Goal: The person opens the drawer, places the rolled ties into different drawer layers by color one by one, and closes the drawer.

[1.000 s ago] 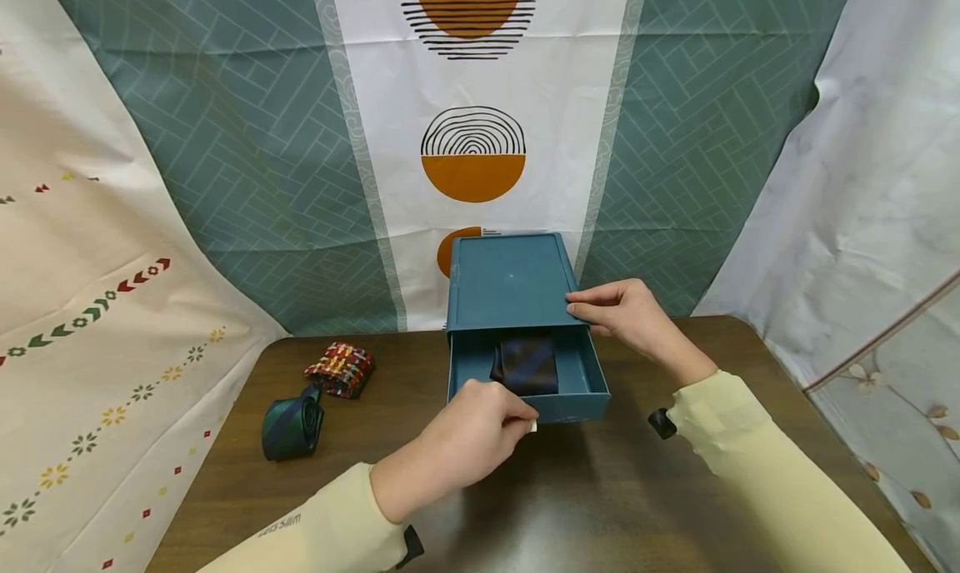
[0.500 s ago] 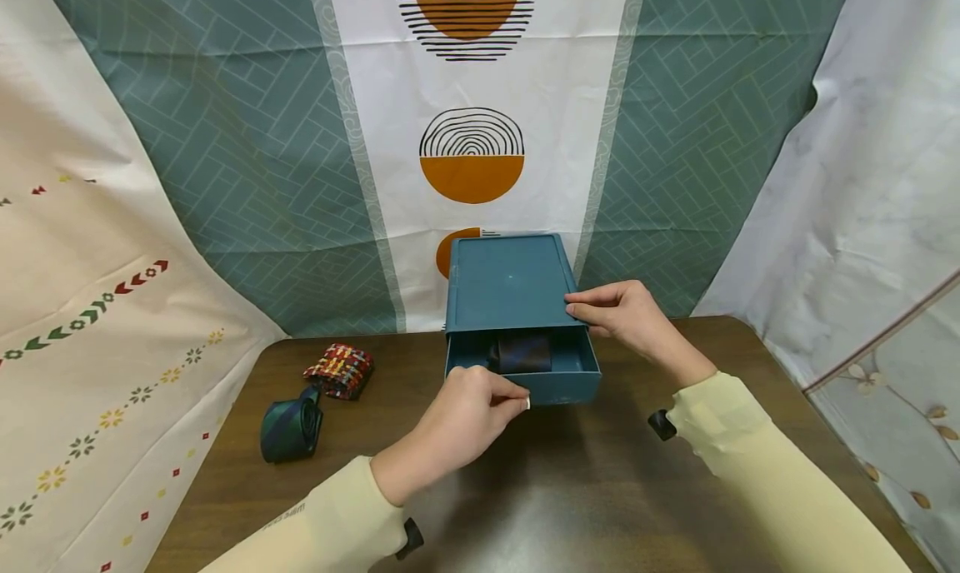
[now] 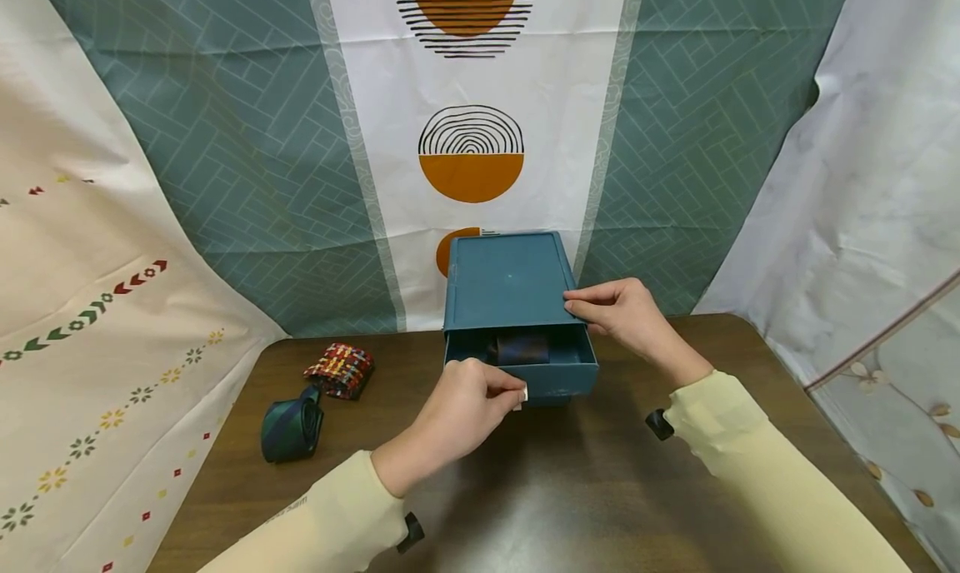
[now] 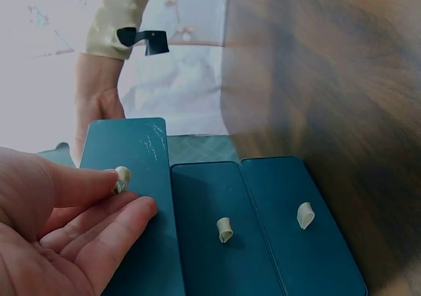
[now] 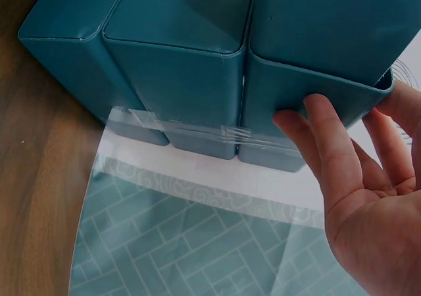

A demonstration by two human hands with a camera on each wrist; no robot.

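A teal drawer cabinet point(image 3: 510, 277) stands at the back of the table, its top drawer point(image 3: 558, 380) partly pulled out. Inside that drawer lies a rolled dark necktie point(image 3: 523, 349), half in shadow. My left hand point(image 3: 465, 406) pinches the cream pull tab point(image 4: 122, 177) on the drawer's front between thumb and fingers. At the cabinet's upper right edge, my right hand point(image 3: 626, 319) grips the casing; in the right wrist view its fingertips point(image 5: 319, 108) touch the side wall. Two lower drawers point(image 4: 210, 197) sit flush, each with its own tab.
On the table's left lie a rolled green and navy necktie point(image 3: 292, 427) and a rolled multicoloured woven necktie point(image 3: 341, 371). Patterned cloth point(image 3: 300, 181) hangs behind and on both sides. Clear tape point(image 5: 191, 131) runs across the cabinet's side.
My left hand has pushed the top drawer inward, so less of it and of the dark necktie shows. The right hand has stayed at the cabinet's edge.
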